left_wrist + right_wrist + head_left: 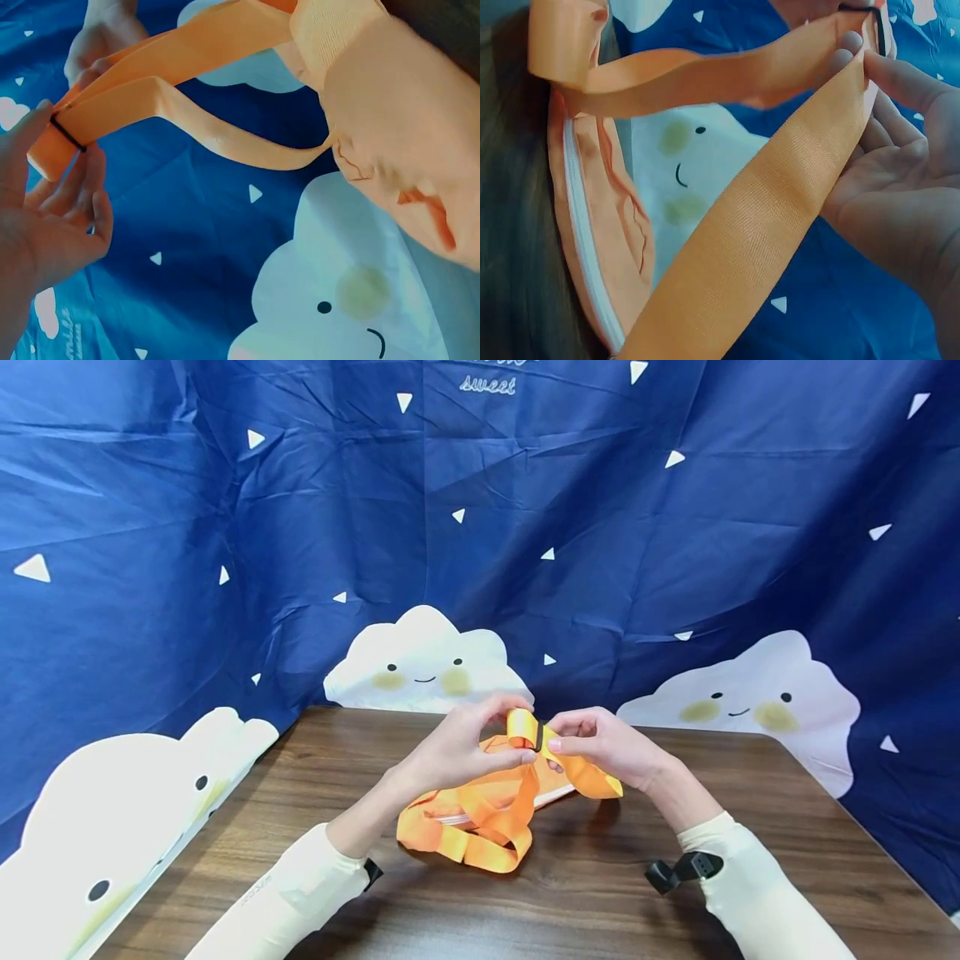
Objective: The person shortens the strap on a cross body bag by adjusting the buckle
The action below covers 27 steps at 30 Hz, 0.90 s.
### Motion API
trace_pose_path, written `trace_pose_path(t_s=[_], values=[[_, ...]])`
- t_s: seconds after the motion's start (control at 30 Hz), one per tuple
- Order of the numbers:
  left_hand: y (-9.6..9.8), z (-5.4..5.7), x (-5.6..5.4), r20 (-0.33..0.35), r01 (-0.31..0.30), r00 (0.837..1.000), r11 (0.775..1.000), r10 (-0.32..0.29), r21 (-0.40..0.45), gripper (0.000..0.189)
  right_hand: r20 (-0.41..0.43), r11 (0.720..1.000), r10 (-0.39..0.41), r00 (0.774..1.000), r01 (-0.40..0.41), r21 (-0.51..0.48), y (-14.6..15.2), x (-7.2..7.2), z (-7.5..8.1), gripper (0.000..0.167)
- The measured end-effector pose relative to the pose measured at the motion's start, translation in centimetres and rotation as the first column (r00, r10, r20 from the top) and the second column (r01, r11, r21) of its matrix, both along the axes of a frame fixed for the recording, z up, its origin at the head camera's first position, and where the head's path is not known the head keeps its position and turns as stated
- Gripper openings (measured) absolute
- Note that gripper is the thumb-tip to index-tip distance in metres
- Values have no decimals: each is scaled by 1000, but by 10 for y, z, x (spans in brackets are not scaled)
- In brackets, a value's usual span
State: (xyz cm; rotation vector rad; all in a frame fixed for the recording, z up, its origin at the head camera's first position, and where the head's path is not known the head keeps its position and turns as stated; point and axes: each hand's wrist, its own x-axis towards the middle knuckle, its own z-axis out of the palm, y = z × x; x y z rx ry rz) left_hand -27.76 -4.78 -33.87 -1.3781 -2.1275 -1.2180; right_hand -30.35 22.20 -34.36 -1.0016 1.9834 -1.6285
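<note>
An orange bag (491, 791) with a white zipper (585, 225) lies on the table, its long orange strap (757, 195) loosely looped about it. Above the bag, a raised part of the strap runs through a black slider buckle (539, 737). My left hand (453, 750) pinches the folded strap loop at the slider's left, thumb and fingers on either side. On the other side, my right hand (618, 747) pinches the strap beside the slider between thumb and fingers. The left wrist view shows the slider crossing the strap close to the left fingertips.
The brown wooden table (585, 893) reaches back to a blue curtain (360, 510) printed with clouds and triangles. Another part of the strap curls on the tabletop in front of the bag. Dark wrist devices (686, 870) sit on both sleeves.
</note>
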Motion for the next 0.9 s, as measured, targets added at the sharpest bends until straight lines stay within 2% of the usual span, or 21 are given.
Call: trace_pose_path(t_s=[0.13, 0.27, 0.43, 0.67, 0.77, 0.9], values=[[1, -1, 0, -22, 20, 1000, 1000, -21, -21, 52, 5, 1000, 12, 1000, -12, -20, -3, 3, 3, 17], [-1, 2, 0, -33, 1, 999, 1000, -1, -2, 51, 40, 1000, 6, 999, -5, -24, 3, 2, 6, 20], [-6, 6, 0, -40, -55, 998, 998, 55, 16, 50, 91, 1000, 15, 996, -14, -5, 13, -6, 3, 21], [-4, 5, 0, -27, -69, 997, 997, 70, 21, 50, 83, 999, 40, 996, -37, -35, 15, -10, -4, 19], [-2, 3, 0, -13, -57, 998, 998, 57, 32, 50, 73, 997, 47, 996, -43, -64, 12, -9, -4, 19], [0, -1, -1, 10, -10, 1000, 999, 10, 35, 47, 77, 994, 67, 995, -59, -95, 7, -5, -3, 20]])
